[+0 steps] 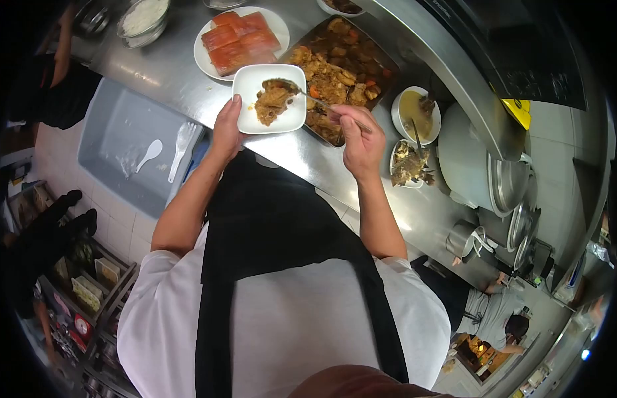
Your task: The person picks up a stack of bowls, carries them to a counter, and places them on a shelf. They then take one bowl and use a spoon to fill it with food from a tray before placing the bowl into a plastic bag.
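Observation:
My left hand (227, 129) grips the left edge of a square white dish (294, 123), thumb near its rim. Brown stewed food (272, 103) lies in the middle of the dish. In my right hand (363, 139) is the handle of a metal spoon (320, 101), whose bowl end is over the food in the dish. Just behind and to the right stands a deep metal tray of stew (348, 63) with orange pieces in it. The dish is held in front of the tray's left side, above the counter's edge.
A white plate of orange-red slabs (239, 41) stands behind the dish. Right of the tray are a bowl of broth (414, 116), a small dish of food scraps (409, 166) and a large pot (464, 156). A grey tub (113, 132) is at left. Other people stand left and lower right.

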`<state>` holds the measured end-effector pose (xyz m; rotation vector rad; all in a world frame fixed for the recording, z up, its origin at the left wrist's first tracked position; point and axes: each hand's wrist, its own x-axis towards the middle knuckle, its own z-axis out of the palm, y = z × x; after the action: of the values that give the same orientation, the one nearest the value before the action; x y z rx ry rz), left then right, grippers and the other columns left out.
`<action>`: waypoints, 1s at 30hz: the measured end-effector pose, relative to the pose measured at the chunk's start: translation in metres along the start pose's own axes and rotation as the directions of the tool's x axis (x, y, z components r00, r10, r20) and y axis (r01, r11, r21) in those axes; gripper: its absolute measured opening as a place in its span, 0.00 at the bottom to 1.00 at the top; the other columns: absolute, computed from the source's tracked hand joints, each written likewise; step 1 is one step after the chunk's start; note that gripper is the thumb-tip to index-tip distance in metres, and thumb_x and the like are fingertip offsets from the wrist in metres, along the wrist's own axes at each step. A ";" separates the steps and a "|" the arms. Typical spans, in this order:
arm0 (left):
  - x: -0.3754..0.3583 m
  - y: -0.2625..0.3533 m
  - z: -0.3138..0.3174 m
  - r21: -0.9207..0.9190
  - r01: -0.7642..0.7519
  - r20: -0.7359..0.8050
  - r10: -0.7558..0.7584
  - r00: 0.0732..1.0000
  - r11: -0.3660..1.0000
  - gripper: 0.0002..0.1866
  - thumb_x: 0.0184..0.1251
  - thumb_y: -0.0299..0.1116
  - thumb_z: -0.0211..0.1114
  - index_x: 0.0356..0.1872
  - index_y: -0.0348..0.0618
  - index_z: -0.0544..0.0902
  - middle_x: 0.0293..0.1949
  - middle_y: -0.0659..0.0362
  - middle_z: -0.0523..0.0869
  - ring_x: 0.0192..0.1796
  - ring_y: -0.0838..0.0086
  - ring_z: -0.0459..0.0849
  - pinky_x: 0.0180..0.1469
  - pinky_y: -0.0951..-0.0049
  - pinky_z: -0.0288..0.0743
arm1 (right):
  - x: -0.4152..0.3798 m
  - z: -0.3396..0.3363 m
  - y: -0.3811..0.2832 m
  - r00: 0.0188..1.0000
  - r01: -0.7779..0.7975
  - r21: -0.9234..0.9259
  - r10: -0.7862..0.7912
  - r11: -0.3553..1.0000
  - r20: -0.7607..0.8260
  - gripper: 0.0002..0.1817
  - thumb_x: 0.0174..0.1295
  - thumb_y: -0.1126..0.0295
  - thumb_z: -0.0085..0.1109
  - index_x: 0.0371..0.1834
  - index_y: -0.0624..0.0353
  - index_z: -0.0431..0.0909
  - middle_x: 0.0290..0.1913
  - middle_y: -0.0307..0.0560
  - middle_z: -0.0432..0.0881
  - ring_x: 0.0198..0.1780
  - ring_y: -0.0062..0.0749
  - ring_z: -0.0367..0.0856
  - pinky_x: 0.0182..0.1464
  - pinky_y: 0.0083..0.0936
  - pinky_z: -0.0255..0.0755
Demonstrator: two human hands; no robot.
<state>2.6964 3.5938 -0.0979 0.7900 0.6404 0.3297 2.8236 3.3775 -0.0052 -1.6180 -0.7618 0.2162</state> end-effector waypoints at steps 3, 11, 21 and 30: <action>0.004 -0.002 -0.004 -0.020 -0.014 0.025 0.014 1.000 1.000 0.27 0.79 0.46 0.49 0.65 0.31 0.68 0.57 0.49 0.79 0.56 0.67 0.82 0.59 0.67 0.76 | -0.005 -0.005 0.004 0.999 0.018 0.015 -0.018 1.000 -0.034 0.11 0.71 0.70 0.55 0.45 0.66 0.83 0.40 0.47 0.83 0.41 0.26 0.83 0.45 0.21 0.78; 0.004 -0.006 -0.012 -0.028 -0.011 0.051 0.012 0.999 1.000 0.25 0.80 0.44 0.48 0.65 0.32 0.68 0.58 0.50 0.79 0.57 0.68 0.81 0.61 0.69 0.74 | 0.000 -0.008 0.012 0.956 -0.189 0.347 0.253 0.919 -0.150 0.15 0.74 0.67 0.50 0.47 0.70 0.79 0.36 0.49 0.83 0.38 0.30 0.84 0.44 0.24 0.80; -0.003 -0.001 -0.019 0.007 -0.002 0.040 0.002 0.999 1.000 0.28 0.80 0.46 0.46 0.69 0.32 0.63 0.64 0.49 0.74 0.64 0.66 0.76 0.66 0.65 0.69 | 0.069 -0.090 0.100 0.857 -0.069 0.125 0.122 0.990 -0.500 0.17 0.74 0.63 0.51 0.47 0.70 0.80 0.34 0.49 0.83 0.35 0.28 0.83 0.40 0.24 0.81; -0.007 -0.002 -0.035 0.022 -0.033 -0.024 0.033 0.999 0.999 0.26 0.80 0.45 0.48 0.66 0.32 0.67 0.59 0.52 0.78 0.58 0.70 0.80 0.61 0.70 0.73 | 0.098 -0.115 0.126 0.939 -0.212 -0.453 0.052 0.866 -0.340 0.14 0.69 0.64 0.54 0.43 0.64 0.83 0.28 0.44 0.84 0.34 0.26 0.83 0.38 0.26 0.75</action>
<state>2.6681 3.6083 -0.1153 0.8185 0.6553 0.3636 3.0054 3.3399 -0.0720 -2.1231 -0.4690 -0.1548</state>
